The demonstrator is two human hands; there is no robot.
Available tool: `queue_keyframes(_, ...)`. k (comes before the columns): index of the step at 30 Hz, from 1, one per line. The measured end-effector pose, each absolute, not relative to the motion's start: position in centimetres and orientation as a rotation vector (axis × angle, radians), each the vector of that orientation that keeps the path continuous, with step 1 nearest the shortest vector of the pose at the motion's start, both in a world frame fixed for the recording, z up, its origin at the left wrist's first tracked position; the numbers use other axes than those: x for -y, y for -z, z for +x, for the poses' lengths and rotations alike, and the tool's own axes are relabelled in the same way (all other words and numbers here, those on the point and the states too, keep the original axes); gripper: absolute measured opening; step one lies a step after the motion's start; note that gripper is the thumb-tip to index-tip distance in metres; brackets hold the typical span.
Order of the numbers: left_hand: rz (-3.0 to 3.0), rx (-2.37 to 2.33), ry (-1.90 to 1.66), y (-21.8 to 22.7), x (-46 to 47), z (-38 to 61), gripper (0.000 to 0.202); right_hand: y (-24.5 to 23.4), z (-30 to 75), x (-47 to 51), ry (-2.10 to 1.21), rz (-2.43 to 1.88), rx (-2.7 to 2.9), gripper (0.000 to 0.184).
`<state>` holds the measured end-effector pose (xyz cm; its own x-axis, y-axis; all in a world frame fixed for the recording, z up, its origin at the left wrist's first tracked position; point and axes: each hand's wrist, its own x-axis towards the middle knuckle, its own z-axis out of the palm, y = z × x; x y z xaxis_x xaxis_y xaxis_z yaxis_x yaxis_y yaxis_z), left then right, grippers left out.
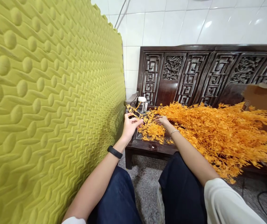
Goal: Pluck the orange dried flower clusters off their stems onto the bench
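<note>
My left hand (130,125) pinches thin stems of an orange artificial plant sprig (135,111) between thumb and fingers. The stems fan out above and beside the fingertips. My right hand (162,120) reaches in from the right, fingers stretched toward a small pile of orange sprigs (154,130) on the bench seat. Whether its fingertips touch the sprigs I cannot tell. A large heap of the same orange artificial foliage (217,133) spreads along the bench to the right of that hand. Just behind my left hand stands a jar with a white lid (142,99).
The dark carved wooden bench (158,151) has a tall openwork back (168,88) against a white tiled wall (154,28). A yellow textured foam mat (54,93) stands upright close on my left. Brown cardboard (264,93) lies behind the heap at right.
</note>
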<state>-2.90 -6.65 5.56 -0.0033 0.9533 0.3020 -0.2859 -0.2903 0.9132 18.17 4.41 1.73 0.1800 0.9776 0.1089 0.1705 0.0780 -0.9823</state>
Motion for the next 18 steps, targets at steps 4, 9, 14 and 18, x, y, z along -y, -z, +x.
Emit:
queue_keyframes(4,1.198,-0.815,-1.578,-5.5,6.4,-3.0,0.05,-3.7,18.4,-2.6,-0.933,-1.301,1.178,0.017)
queue_keyframes(9,1.234,-0.707,-1.532,-5.5,6.1,-2.7,0.053,-7.3,16.8,2.7,-1.106,-0.879,1.605,0.027)
queue_keyframes(14,1.305,-0.61,-1.476,-5.4,5.9,-1.6,0.058,-8.0,14.8,5.5,-1.056,-0.927,1.839,0.028)
queue_keyframes(18,1.247,-0.666,-1.473,-5.3,6.1,-0.8,0.069,-7.8,14.5,5.2,-0.99,-0.898,1.718,0.029)
